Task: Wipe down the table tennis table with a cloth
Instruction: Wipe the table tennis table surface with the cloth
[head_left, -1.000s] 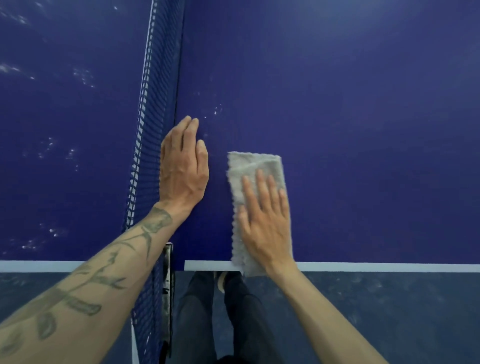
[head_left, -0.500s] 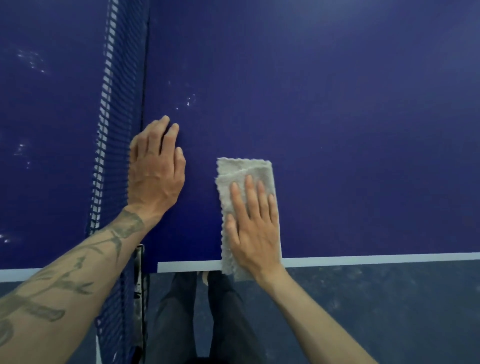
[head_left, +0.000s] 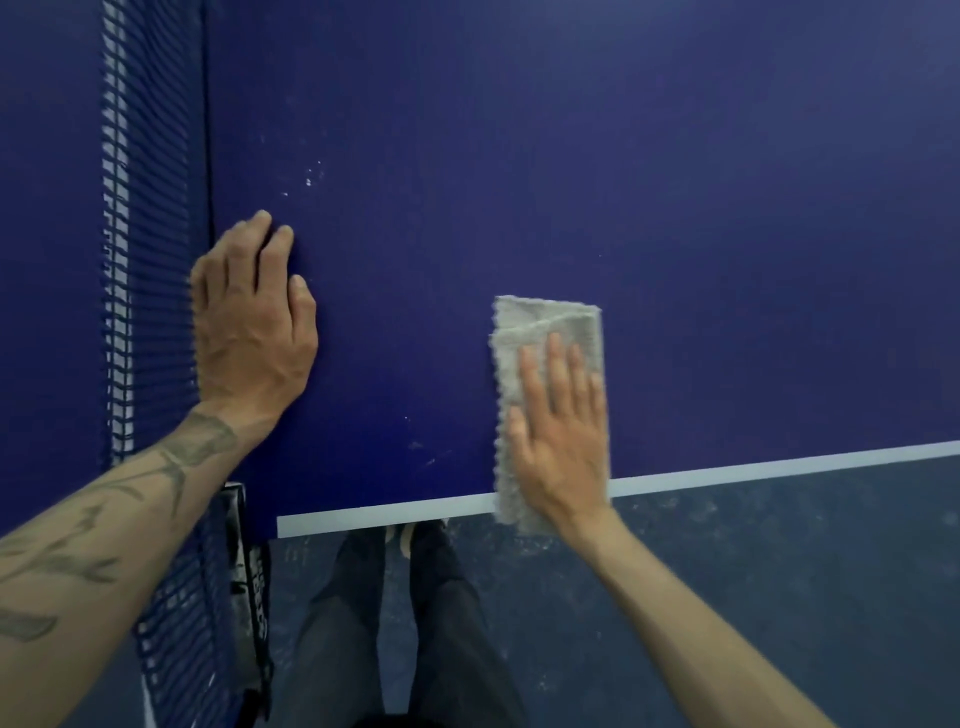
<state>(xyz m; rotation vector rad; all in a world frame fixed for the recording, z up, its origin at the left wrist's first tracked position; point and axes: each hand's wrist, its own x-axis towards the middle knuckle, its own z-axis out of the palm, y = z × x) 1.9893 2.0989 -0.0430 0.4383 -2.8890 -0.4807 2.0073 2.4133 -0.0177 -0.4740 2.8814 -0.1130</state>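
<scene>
Right fingers (head_left: 556, 374): straight, slightly apart, laid flat on top of the cloth and clamped on nothing.
Right hand (head_left: 558, 441): palm down, pressing the near half of the cloth; the wrist crosses the near table edge.
Cloth (head_left: 540, 322): grey, folded to an oblong with a scalloped left edge. It lies flat on the table top at the near edge, and its near end overhangs the white edge line (head_left: 779, 470).
Left fingers (head_left: 262, 234): straight, close together, flat on bare table top, holding nothing.
Left hand (head_left: 254, 327): palm down, well left of the cloth and just beside the net; contact with the net cannot be told.
Left forearm (head_left: 104, 519): tattooed, and crosses over the net's near end.
Table tennis table (head_left: 623, 156): dark blue surface.
Specks (head_left: 309, 182): small white marks on the surface, just beyond the left fingertips.
Net (head_left: 145, 234): blue mesh with a white top band, running near to far and bounding the surface on the left.
Net clamp (head_left: 244, 561): at the near table edge, partly hidden by the mesh.
Floor (head_left: 779, 597): dark, mottled.
Trouser legs (head_left: 441, 634): dark, below the near edge between the arms.
</scene>
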